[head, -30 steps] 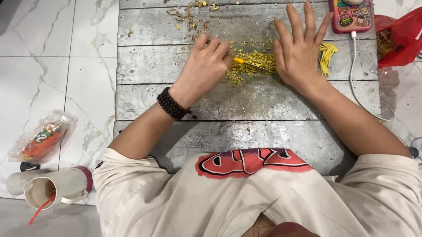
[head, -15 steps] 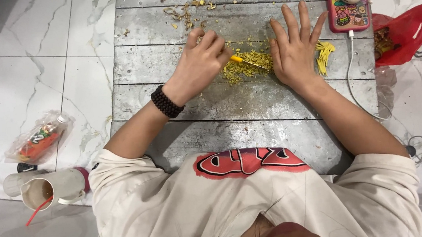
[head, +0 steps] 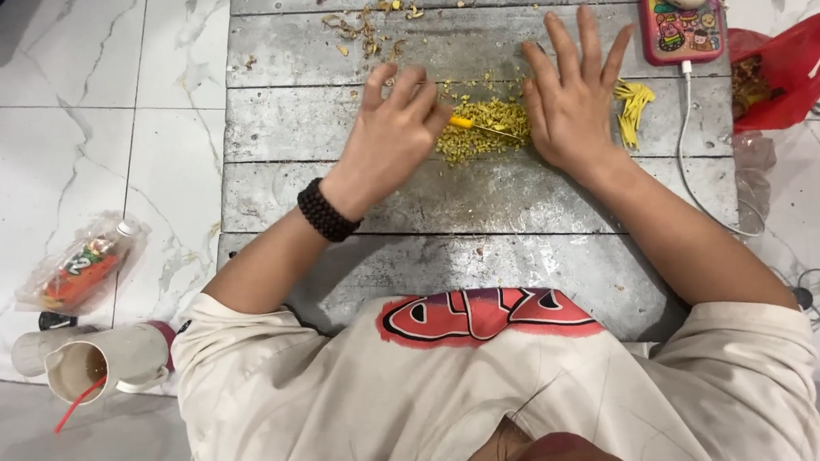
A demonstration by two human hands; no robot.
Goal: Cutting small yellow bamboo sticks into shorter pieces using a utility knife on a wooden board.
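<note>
Head view looks straight down on a small heap of chopped yellow-green bits [head: 478,128] lying on a grey plank board [head: 407,192], between the person's two hands. A thin tool with a yellow handle [head: 463,122] pokes out from under the left hand [head: 393,139] and reaches into the heap; its slim metal part lies across the bits. The left hand's fingers are curled down around the handle end, knuckles up, with a black bead bracelet [head: 328,211] on the wrist. The right hand [head: 570,101] lies flat on the board just beside the heap, palm down, fingers spread wide and straight, gripping nothing; its thumb side touches the edge of the bits.

Just right of that hand lies a bunch of yellow strips [head: 633,110]. Farther up the board sit scattered dry scraps [head: 365,24]. At the top right a phone in a pink case [head: 677,0] rests on the board with a white cable [head: 691,150] running down from it, and a red plastic bag [head: 787,69] lies beyond the board's right edge. On the marble floor to the left are a wrapped snack packet [head: 81,266] and a beige cup [head: 103,362] with a red straw.
</note>
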